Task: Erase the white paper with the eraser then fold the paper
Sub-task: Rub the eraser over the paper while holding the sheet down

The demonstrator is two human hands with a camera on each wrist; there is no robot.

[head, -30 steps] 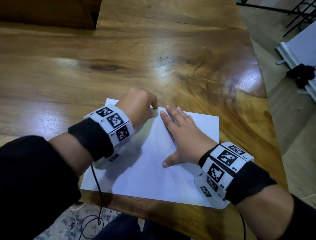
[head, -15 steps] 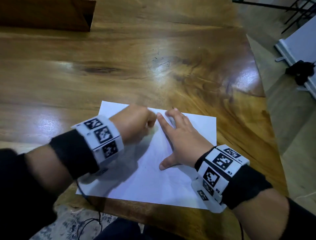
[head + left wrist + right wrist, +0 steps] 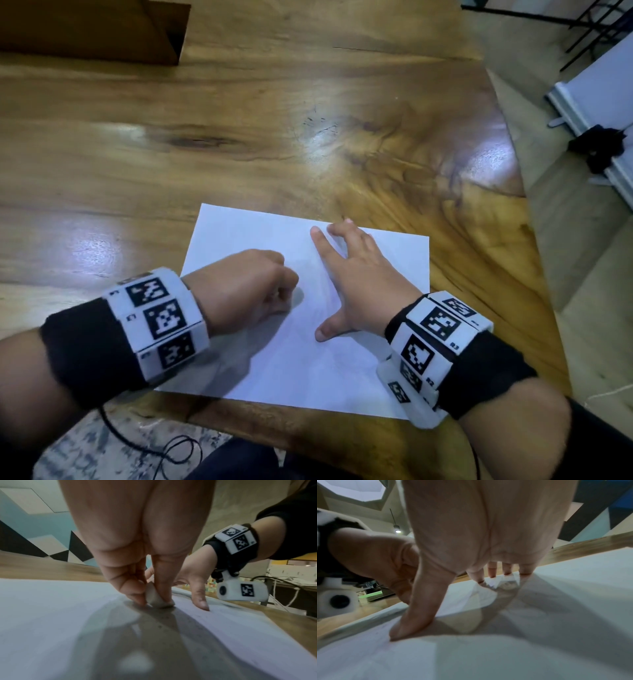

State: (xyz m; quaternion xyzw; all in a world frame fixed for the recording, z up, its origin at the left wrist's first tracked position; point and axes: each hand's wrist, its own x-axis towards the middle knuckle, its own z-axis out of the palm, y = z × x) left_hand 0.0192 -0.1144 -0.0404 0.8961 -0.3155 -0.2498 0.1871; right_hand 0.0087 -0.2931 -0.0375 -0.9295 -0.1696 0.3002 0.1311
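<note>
- A sheet of white paper [image 3: 301, 359] lies flat near the front edge of a glossy wooden desk [image 3: 239, 144], its long side running left to right in front of you.
- Your left hand [image 3: 246, 287] is curled over the middle-left of the sheet. In the left wrist view its grip is clamped on a small pale eraser [image 3: 158, 597], pinched between thumb and fingers, with the eraser's bottom edge touching the paper.
- Your right hand [image 3: 363, 284] is spread on the right half of the sheet, just beside the left. Its grip is apart, holding nothing: the thumb presses flat and the fingertips [image 3: 492, 572] press down near the far edge.
- From the right wrist view, the paper bunches slightly under those fingertips, so the sheet does not lie fully flat there.
- The step in hand looks like erasing; the paper is unfolded, so folding is not yet begun.
- To erase well, keep your right hand planted close to the eraser, so the sheet cannot slide or buckle.
- Rub in short strokes, running away from the pinning hand rather than towards it. That should keep the paper taut, not wrinkled.
- Press moderately. The sheet is thin and would likely crease or tear under a hard push.
- Faint grey marks and specks show near the eraser in the left wrist view. They are too blurred to tell how much writing remains.
- A black cable [image 3: 144, 442] hangs below the desk's front edge, clear of the paper.
</note>
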